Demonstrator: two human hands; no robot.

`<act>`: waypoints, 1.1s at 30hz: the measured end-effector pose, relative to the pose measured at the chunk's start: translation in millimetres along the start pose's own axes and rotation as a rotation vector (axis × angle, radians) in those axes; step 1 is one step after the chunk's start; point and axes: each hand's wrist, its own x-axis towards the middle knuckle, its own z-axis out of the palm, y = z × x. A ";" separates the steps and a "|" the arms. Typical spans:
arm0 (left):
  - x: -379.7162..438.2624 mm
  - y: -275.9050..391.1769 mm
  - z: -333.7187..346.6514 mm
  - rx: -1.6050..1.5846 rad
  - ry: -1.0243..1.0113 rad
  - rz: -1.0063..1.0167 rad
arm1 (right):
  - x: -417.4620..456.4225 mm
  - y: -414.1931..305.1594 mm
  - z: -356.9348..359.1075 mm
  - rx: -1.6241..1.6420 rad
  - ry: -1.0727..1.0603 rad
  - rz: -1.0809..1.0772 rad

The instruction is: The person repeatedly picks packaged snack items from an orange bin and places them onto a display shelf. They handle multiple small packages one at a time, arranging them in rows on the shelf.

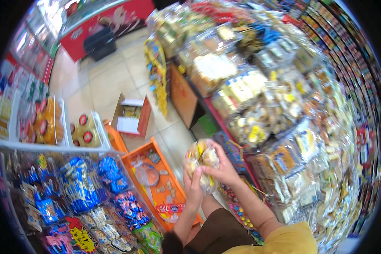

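Note:
Between my two hands is a clear plastic bag of small round buns (199,155), marked with yellow labels. My left hand (192,185) grips its near left side, the thumb lying on top. Around the right side curls my right hand (223,170), its thumb close to the left one. The bag is held in the air above the aisle, in front of my dark shorts (223,225). To the right, similar bagged buns (252,128) lie on a display table piled with packaged bread and cakes.
An orange tray (174,203) with a round clear tub (147,174) stands at left. Bins of wrapped sweets (82,184) fill the lower left. An open cardboard box (131,117) rests on the tiled floor (109,73). Packed shelves (339,41) line the far right.

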 end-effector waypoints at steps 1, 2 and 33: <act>4.4 5.1 30.2 -0.008 -0.071 -0.012 | -2.2 -30.9 -19.4 0.034 0.046 -0.015; 13.7 4.6 58.9 0.015 -0.153 0.020 | -3.6 -50.0 -41.1 0.051 0.116 -0.051; -46.4 -147.0 -93.8 0.680 0.207 -0.151 | 15.2 -91.8 -84.1 -0.880 0.127 -0.405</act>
